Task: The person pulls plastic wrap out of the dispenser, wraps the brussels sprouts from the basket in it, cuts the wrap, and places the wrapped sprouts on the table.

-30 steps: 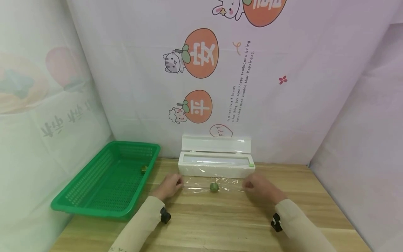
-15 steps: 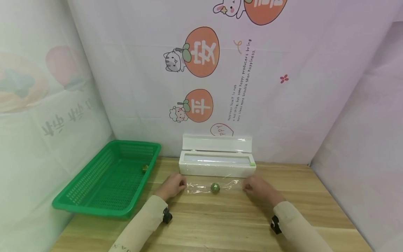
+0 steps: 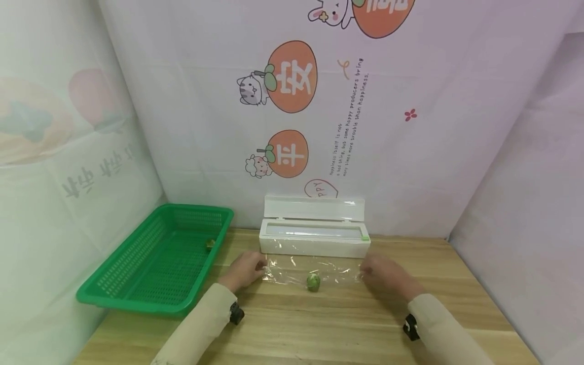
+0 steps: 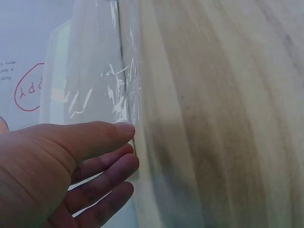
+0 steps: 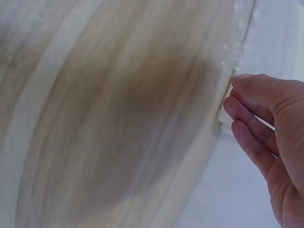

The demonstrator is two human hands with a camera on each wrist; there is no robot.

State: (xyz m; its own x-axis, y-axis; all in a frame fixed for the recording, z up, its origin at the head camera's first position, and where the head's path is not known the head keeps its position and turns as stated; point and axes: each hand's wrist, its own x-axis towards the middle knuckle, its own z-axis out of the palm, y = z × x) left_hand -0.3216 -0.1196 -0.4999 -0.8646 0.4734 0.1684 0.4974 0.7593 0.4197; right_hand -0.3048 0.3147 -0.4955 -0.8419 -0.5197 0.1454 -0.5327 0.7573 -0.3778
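A sheet of clear cling film point(image 3: 287, 271) spans the gap between my two hands in the head view. My left hand point(image 3: 244, 268) pinches its left edge between thumb and fingers, and the left wrist view shows that hand point(image 4: 71, 166) from behind the thumb. At the opposite edge my right hand point(image 3: 385, 274) does the same; its thumb and fingers point(image 5: 259, 90) meet in the right wrist view. Just under the film's near edge is a small round green vegetable point(image 3: 313, 282), resembling a Brussels sprout. Whether film touches it, I cannot tell. Behind stands the white cling film box point(image 3: 315, 247), lid up.
To the left stands a green plastic basket point(image 3: 191, 284) with a small greenish item point(image 3: 210, 244) inside at its right wall. A printed white cloth point(image 3: 388, 167) hangs behind the wooden table point(image 3: 310, 329), with more cloth at both sides.
My right hand has shifted a little to the right and the film is spread wider. The green vegetable now appears lower, at the film's near edge. The left hand has barely moved.
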